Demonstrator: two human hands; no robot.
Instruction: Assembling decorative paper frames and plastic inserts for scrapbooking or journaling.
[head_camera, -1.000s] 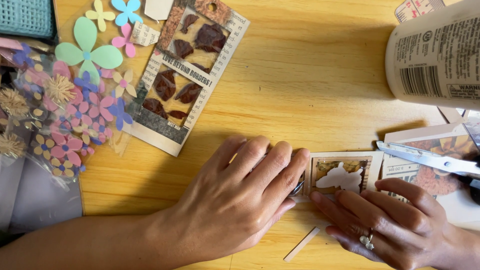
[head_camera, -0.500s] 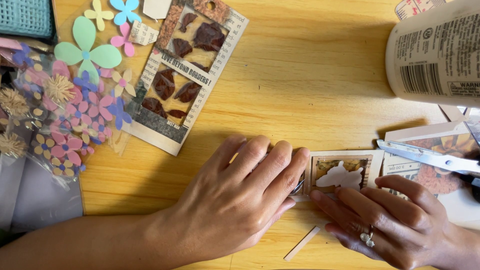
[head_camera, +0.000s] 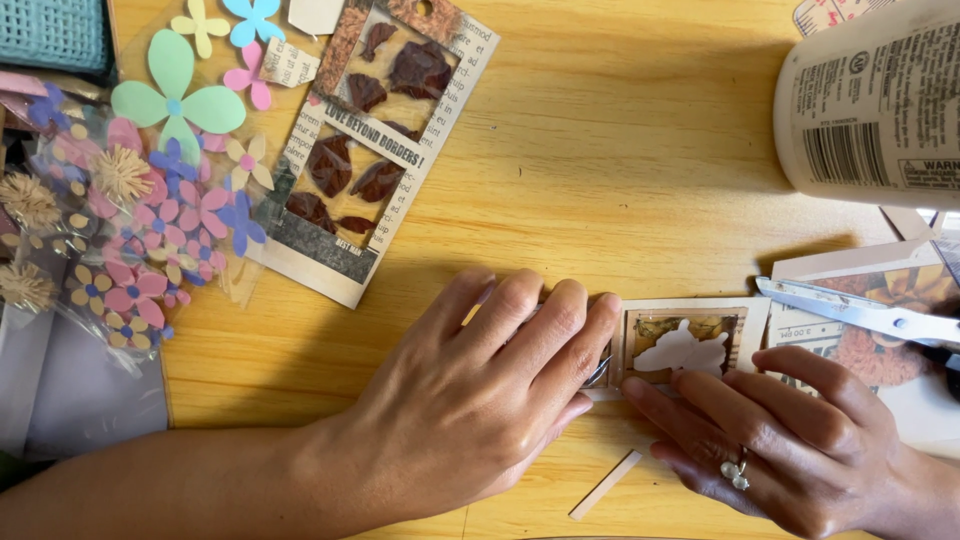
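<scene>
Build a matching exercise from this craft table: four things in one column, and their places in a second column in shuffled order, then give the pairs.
Things
1. scissors
2. paper strip
3. paper flowers
4. small framed card

Places
A. top left of the table
B. right edge, lying on printed papers
C. between the left hand and the right hand
D. on bare wood, near edge, below both hands

Pairs: 1-B, 2-D, 3-A, 4-C
</scene>
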